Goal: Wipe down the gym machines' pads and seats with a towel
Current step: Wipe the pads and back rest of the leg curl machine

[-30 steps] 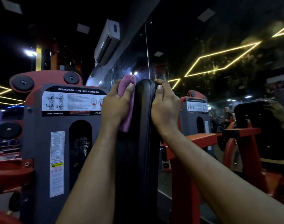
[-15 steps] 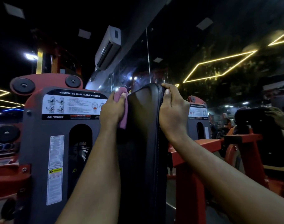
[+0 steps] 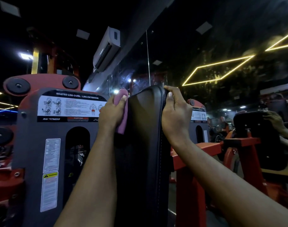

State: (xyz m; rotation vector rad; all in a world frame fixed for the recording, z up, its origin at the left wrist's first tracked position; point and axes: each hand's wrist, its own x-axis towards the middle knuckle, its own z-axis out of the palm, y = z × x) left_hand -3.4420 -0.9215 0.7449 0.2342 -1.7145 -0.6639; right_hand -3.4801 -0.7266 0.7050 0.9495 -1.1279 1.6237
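A tall black back pad (image 3: 145,136) stands upright in the middle, seen edge-on. My left hand (image 3: 111,113) grips a folded pink towel (image 3: 122,112) and presses it against the pad's left side near the top. My right hand (image 3: 176,115) grips the pad's right edge near the top, thumb on the front seam and fingers curled behind. Both forearms reach up from the bottom of the frame.
A grey weight-stack cover (image 3: 54,145) labelled seated leg curl / leg extension stands close on the left. Red machine frame (image 3: 197,161) runs to the right. A wall mirror (image 3: 238,79) ahead reflects the pad and a hand. An air conditioner (image 3: 107,46) hangs above.
The towel hand slid down the pad's left side from the top edge, then held near the same spot. My right hand kept its grip. The view shifted closer and slightly down.
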